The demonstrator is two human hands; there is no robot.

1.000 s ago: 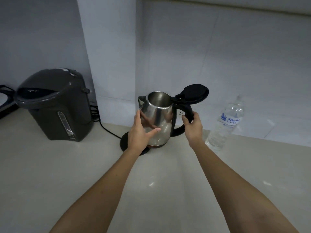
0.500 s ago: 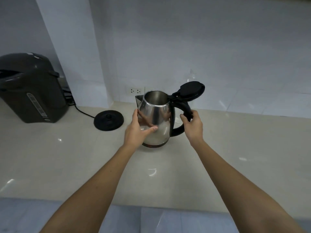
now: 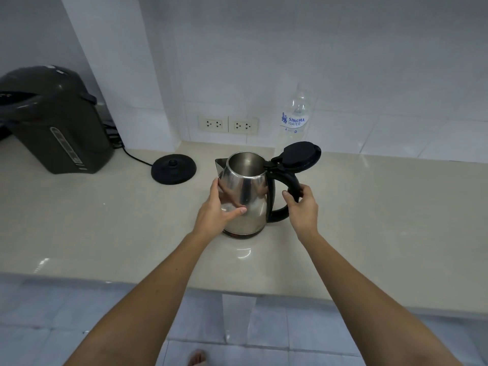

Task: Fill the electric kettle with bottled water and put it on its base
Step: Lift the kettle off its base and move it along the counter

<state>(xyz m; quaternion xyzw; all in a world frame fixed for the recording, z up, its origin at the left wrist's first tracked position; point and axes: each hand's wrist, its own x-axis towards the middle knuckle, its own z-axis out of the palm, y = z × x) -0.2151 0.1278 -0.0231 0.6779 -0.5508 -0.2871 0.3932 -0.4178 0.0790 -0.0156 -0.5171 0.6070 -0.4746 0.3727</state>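
Kettle first: we have it in both hands, standing on the table with its bottom apparently resting on the surface. Our left hand is spread against the steel body, fingers flat on the spout side and thumb across the front. Our right hand is wrapped around the black handle, fingers curled shut on it.

Just above the handle, the lid is flipped fully back, so the mouth is open. Looking down into it, we see bare metal and no clear water line; we judge it to be empty, though the angle does not let us be certain.

To the left of the kettle, near but apart from it, sits its round black base with a cord running off toward the wall. Behind and to the right, against the tiled wall, stands the water bottle; whether its cap is on we cannot tell. Farther left is a dark hot-water dispenser, which plays no part here.

So we count the kettle as off its base and opened. Left for us: taking the bottle, pouring, closing the lid and seating the kettle on the base.
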